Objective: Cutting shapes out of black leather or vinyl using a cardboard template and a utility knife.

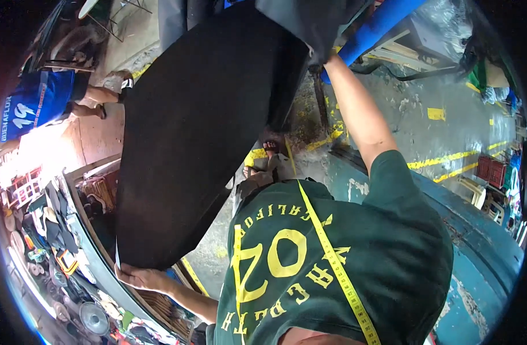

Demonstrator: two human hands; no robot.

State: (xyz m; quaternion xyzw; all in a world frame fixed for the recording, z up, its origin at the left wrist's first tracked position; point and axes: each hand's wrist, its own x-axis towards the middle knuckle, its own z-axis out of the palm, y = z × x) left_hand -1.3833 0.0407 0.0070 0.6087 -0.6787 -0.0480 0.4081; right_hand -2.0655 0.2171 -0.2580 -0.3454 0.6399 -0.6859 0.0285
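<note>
A large black sheet of flexible material (189, 126) stretches across the space in front of me, one side curved and its lower end near my left side. My left hand (138, 277) is closed on the sheet's lower left corner, the thumb along its edge. My right arm reaches up and forward, and my right hand (331, 62) is at a grey fold of material (301, 26) by the sheet's far end. That fold covers its fingers. A yellow tape measure (338, 259) hangs round my neck over a dark green shirt (390, 230).
Beside my right hand runs a blue tube or roll (372, 31). A worn teal surface (476, 270) lies to my right. At left are a cluttered bench (62, 230) and a person in a blue shirt (39, 106). Yellow lines (447, 161) mark the grey floor; a red crate (491, 171) stands far right.
</note>
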